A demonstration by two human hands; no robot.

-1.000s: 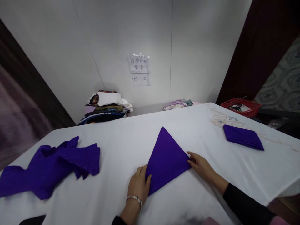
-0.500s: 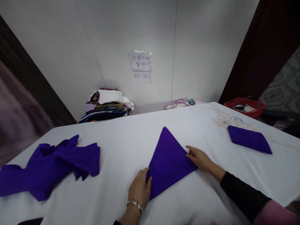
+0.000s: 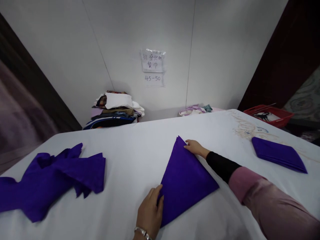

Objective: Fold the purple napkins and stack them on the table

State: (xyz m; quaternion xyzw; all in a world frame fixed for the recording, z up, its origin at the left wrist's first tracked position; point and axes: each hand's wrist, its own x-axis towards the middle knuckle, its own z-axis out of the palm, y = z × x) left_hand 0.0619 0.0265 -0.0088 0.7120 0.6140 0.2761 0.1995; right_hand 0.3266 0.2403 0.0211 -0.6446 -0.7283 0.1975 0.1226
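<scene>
A purple napkin, folded into a triangle, lies on the white tablecloth with its tip pointing away from me. My left hand, a bracelet on its wrist, grips the napkin's left edge between thumb and fingers. Close to the tip, the fingers of my right hand are closed on the right edge. Several loose, crumpled purple napkins sit on the left. Over on the right is a folded purple napkin.
A stack of folded clothes stands behind the table against the wall, with more fabric to its right. A red basket is at the far right corner. Paper signs hang on the wall.
My right hand has slid up the triangle's right edge, from near the right corner to near the tip. My left hand stays at the left edge. The camera view has shifted slightly.
</scene>
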